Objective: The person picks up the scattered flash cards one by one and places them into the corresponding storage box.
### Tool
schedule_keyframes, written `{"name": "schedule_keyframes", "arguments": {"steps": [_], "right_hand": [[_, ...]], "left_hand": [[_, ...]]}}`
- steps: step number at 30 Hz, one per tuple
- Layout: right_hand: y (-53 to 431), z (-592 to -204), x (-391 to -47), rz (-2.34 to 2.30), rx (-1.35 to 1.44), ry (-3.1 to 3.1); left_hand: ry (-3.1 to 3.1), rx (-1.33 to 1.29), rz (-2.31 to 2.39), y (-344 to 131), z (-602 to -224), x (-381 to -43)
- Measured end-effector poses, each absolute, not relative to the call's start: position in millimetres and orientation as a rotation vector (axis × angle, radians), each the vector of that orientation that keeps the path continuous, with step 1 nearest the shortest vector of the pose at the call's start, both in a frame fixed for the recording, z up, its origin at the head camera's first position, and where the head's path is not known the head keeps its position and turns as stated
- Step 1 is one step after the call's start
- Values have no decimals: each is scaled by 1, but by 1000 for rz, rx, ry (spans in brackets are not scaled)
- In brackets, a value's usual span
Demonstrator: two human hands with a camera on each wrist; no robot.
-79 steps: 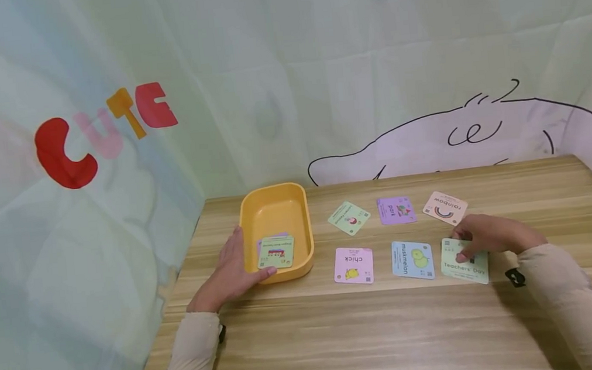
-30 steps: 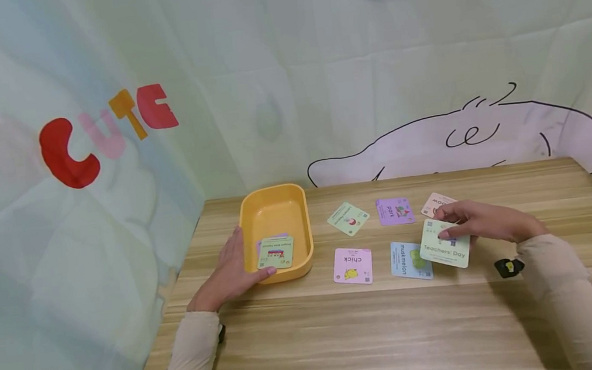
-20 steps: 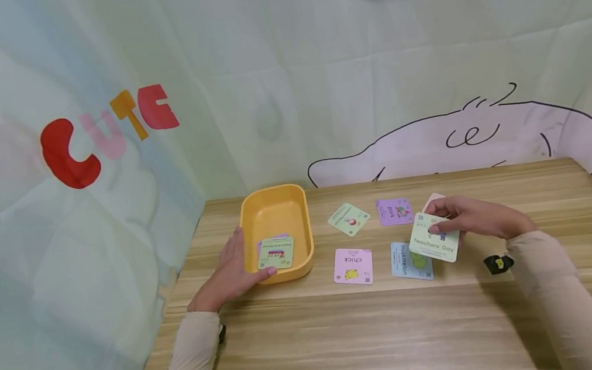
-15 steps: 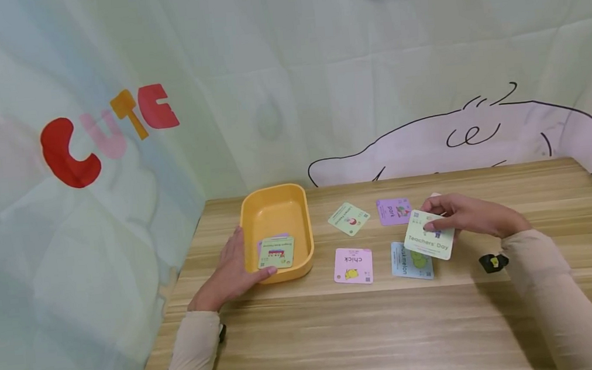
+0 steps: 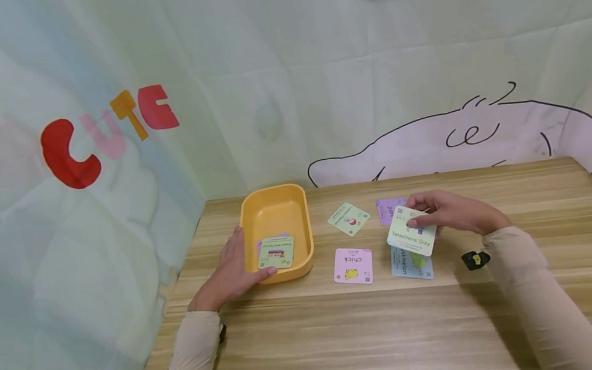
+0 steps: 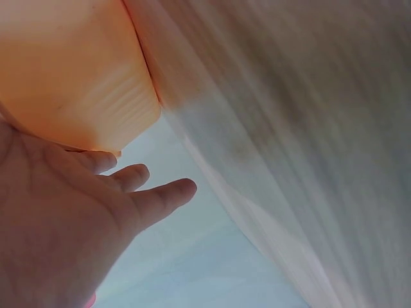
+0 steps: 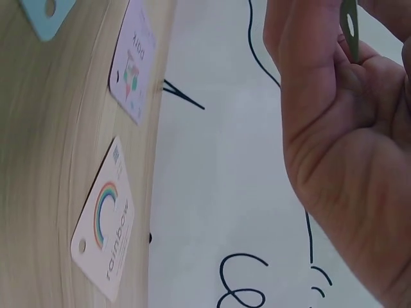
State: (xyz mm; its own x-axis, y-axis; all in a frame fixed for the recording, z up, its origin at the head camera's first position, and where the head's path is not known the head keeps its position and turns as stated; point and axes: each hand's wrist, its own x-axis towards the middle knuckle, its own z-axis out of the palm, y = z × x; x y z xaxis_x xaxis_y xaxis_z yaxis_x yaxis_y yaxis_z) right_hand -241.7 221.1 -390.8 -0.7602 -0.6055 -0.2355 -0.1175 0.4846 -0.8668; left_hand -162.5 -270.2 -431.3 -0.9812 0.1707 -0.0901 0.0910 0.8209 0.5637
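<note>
Leftward from its place at the right end of the near row, the pale green Teachers' Day card (image 5: 409, 240) has moved up off the bench (image 5: 341, 339), pinched between the thumb and fingers of the right hand (image 5: 454, 212). Thin and flat with rounded corners, it is raised above the cards lying there; seen from the head, it hides the upper part of the blue muskmelon card (image 5: 411, 270) and a corner of the purple park card (image 5: 389, 212). Left hand (image 5: 225, 279) lies with fingers extended along the outside of the smooth yellow tray (image 5: 280, 216), thumb over the near rim. That tray is a deep, rounded rectangle, and in its near end a green Dragon Boat Festival card (image 5: 281, 257) overlaps a purple card (image 5: 260, 248).

Between tray and park card, the green Lantern Festival card (image 5: 349, 218) lies turned like a diamond; nearer is the square pink chick card (image 5: 353, 266). Right wrist view shows the peach rainbow card (image 7: 106, 221) flat on the streaked wood grain. Softly creased fabric (image 5: 247, 107) hangs behind the bench.
</note>
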Motion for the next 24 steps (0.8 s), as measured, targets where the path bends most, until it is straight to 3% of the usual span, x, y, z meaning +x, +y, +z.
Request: {"name": "schedule_keyframes", "arguments": {"steps": [24], "right_hand": [[172,-385,-248,-1326,-663,2234]], "left_hand": [[2876,195,830,-271,-432,-164]]}}
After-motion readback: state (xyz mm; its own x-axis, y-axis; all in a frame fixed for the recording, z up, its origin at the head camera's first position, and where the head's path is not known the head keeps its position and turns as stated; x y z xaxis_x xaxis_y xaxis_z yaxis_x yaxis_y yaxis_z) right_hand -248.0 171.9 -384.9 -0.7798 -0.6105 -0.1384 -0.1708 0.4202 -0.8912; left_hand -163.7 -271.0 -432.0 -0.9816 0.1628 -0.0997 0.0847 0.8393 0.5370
